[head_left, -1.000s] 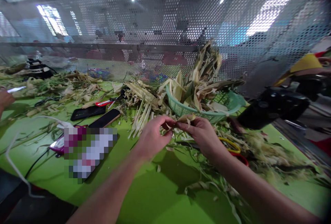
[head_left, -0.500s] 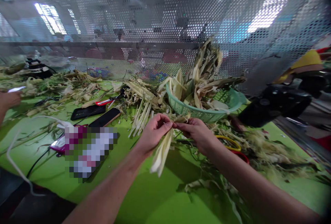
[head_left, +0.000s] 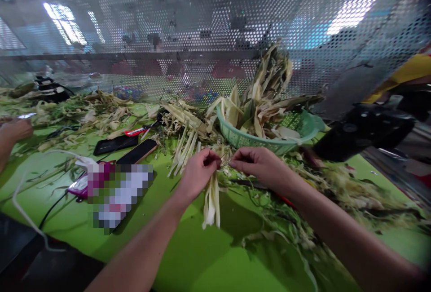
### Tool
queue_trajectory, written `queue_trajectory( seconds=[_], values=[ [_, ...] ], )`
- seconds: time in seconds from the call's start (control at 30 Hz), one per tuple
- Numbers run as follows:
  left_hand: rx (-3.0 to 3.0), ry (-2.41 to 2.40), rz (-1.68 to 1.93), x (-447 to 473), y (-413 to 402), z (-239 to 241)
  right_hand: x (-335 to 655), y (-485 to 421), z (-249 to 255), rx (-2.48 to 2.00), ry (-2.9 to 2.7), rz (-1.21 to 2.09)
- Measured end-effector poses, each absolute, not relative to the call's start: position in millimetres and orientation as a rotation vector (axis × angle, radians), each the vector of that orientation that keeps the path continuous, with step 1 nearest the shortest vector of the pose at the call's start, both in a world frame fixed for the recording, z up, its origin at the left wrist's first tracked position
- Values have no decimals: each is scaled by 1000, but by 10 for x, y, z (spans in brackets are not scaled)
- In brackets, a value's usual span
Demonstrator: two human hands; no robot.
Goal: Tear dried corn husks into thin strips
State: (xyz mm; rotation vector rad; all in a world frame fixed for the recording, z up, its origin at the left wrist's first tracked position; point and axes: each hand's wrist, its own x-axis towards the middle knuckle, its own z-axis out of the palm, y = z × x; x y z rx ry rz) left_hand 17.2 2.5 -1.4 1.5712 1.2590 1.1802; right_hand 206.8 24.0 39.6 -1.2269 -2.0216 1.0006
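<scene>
My left hand (head_left: 201,168) pinches the top of a pale corn husk (head_left: 211,204), which hangs below the fingers split into strips. Just to its right is my right hand (head_left: 252,164), thumb and fingers pressed together; whatever they hold is too small to make out. A narrow gap separates the two sets of fingertips. Behind the hands lies a row of cut husk strips (head_left: 183,152) on the green table (head_left: 202,260). The green plastic basket (head_left: 259,144), heaped with dry husks (head_left: 266,99), stands beyond my right hand. Scissors (head_left: 247,183) lie partly hidden under my right forearm.
Left of my hands are two dark phones (head_left: 138,152), a red cutter (head_left: 136,132) and a purple packet (head_left: 82,184). Another person's hand (head_left: 16,128) reaches in at far left. Husk scraps (head_left: 336,188) cover the right side. A perforated metal screen (head_left: 202,27) rises behind.
My right hand has drawn away from the left, opening a gap between the fingertips. The hanging husk has swung more upright and shows separate strips. The other person's hand has shifted slightly right.
</scene>
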Motion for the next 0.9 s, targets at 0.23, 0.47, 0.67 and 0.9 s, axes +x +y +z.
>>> queue_trajectory(
  seconds=[0.23,0.47,0.67,0.9],
  values=[
    [1698,1346,1037,205,-14,-28,1977,200,379,-1242,-1934,1022],
    [1638,1277,1006,205,-4,-48,1972,186,379,-1153,-1977,1068],
    [1290,1124,1082,198,45,-62,2044,233,417,-1137,-2083,687],
    [1157,1074,1108,208,18,-38,1970,195,326,-1148,-2089,557]
  ],
)
